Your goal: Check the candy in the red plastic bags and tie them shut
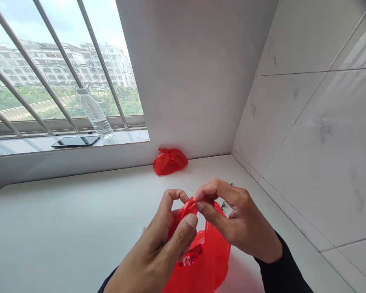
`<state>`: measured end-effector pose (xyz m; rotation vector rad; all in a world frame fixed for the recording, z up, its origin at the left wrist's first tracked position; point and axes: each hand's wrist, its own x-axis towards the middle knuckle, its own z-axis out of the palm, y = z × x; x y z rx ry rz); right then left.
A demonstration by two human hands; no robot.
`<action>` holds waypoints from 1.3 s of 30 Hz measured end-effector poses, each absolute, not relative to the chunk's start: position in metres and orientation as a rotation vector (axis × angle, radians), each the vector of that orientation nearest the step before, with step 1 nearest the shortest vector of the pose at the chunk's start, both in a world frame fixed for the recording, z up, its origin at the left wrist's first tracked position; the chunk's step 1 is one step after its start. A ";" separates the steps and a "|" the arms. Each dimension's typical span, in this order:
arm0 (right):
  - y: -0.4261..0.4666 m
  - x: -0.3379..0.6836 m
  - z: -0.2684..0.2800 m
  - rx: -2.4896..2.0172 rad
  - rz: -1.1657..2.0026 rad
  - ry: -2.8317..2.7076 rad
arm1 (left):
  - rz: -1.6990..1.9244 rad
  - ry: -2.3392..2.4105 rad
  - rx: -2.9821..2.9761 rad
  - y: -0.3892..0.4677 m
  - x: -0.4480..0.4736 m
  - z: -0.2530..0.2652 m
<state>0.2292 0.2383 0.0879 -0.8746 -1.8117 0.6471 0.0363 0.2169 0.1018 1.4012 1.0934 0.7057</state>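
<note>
1. The left hand (164,240) has its fingers (190,221) curled around a gathered part of a thin, translucent red plastic bag (215,260), with the thumb lying along the near side.
2. The right hand (236,215) pinches the top of that gathered film, thumb and index finger almost meeting, just beside the left index fingertip.
3. The bag spreads below both sets of fingers, with its mouth partly open and its lower edge cut off from view.
4. Inside it, just below the left thumb, shows a shiny red packet (192,257) with pale lettering.
5. Beyond the fingers, a crumpled red plastic bundle (170,162) sits on the smooth white desk (64,211), near the wall.
6. Behind the right fingers is a small dark object (223,206), mostly hidden; I cannot tell what it is.
7. Well beyond the fingers, to their left, a clear plastic bottle (94,112) with a white cap stands on the pale window ledge (128,137), beside a flat, dark, glossy device (76,141).
</note>
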 end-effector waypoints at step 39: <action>0.251 0.216 0.080 -0.955 0.724 -1.677 | 0.742 0.962 1.514 0.249 0.037 0.085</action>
